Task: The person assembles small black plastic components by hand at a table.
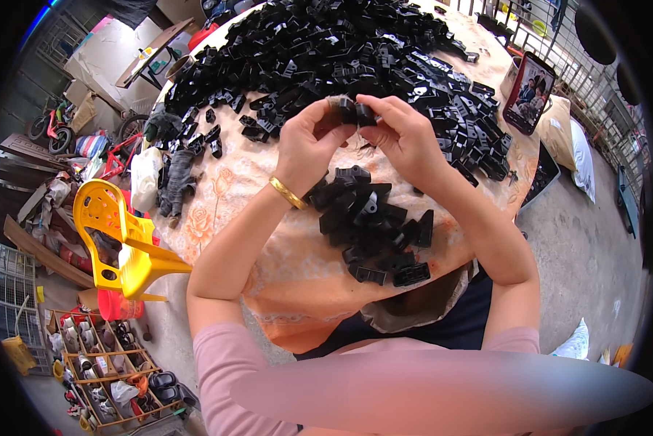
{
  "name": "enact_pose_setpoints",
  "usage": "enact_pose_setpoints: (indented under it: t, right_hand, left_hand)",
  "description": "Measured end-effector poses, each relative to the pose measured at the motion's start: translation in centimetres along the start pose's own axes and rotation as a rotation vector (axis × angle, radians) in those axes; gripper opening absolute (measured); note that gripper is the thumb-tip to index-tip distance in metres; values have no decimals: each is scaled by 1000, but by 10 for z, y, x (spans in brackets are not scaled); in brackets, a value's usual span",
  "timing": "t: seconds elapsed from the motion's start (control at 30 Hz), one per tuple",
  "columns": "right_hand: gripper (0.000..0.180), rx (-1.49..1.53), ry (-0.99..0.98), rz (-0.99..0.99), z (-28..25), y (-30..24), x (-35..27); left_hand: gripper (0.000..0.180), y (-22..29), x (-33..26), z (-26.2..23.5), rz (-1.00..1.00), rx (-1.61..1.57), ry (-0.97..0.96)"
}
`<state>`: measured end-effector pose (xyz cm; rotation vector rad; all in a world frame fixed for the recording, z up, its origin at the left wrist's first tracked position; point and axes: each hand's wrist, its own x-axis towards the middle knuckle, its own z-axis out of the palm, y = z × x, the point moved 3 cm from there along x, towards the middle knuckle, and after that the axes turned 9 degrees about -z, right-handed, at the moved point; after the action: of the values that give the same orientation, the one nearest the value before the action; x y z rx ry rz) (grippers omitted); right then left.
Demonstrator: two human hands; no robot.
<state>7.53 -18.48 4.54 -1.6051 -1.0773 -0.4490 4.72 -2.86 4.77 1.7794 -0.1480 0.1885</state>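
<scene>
My left hand (310, 142) and my right hand (405, 134) meet above the table, each pinching a small black plastic part (357, 112); the two parts touch between my fingertips. A gold bangle (288, 193) circles my left wrist. Below my hands, a small heap of finished-looking black parts (376, 225) lies near the table's front edge. A large pile of similar black plastic parts (326, 51) covers the far half of the table.
The round table wears an orange flowered cloth (232, 196). A phone (531, 91) stands propped at the right. A yellow plastic chair (123, 240) stands to the left, a shoe rack (101, 370) at lower left, bicycles (57, 127) and clutter beyond.
</scene>
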Motion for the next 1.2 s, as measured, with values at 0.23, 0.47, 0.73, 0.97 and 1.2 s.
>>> enact_pose_setpoints:
  t: [0.23,0.47,0.73,0.97,1.2]
  right_hand:
    - [38,-186,81,-105,-1,-12,-2]
    - [39,-213,89,-180,-4,-13,0]
    - [49,24,146,14,4,-15,0]
    - [47,142,-71,81,-7,3,2]
    - [22,87,-42,220,-17,19,4]
  left_hand:
    - [31,7,-8,3,17,48,40]
    - [32,14,-16,12,-45,37,-9]
    - [29,9,-19,14,6,-232,-20]
    - [27,22,-7,-5,-17,18,-237]
    - [44,18,-9,-19,76,701,-702]
